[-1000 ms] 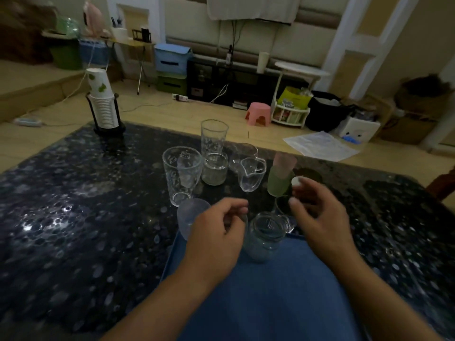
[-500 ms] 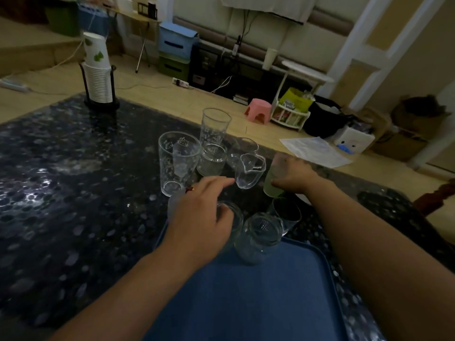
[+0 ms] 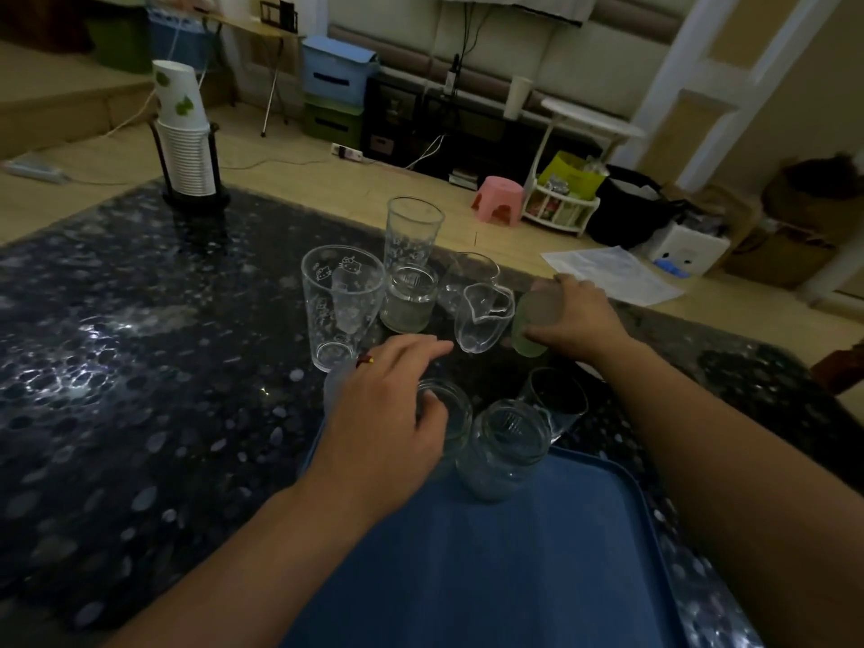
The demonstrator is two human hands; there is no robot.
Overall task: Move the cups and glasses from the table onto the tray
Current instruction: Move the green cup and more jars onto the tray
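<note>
My right hand (image 3: 572,315) has reached beyond the tray (image 3: 467,577), now clamped on green cup (image 3: 530,327) | left hand (image 3: 388,413) wraps small glass (image 3: 449,413) at tray's far edge | light, slick: I grip mid-wall.

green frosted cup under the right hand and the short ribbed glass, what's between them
In the head view, a small clear glass pitcher stands between the green frosted cup and the short ribbed glass.

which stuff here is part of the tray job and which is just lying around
Part of the job:
blue tray
green cup under the right hand
small glass by the left hand
glass jar
cartoon glass
glass pitcher

Lying about:
paper cup stack
pink stool
papers on the floor
</note>
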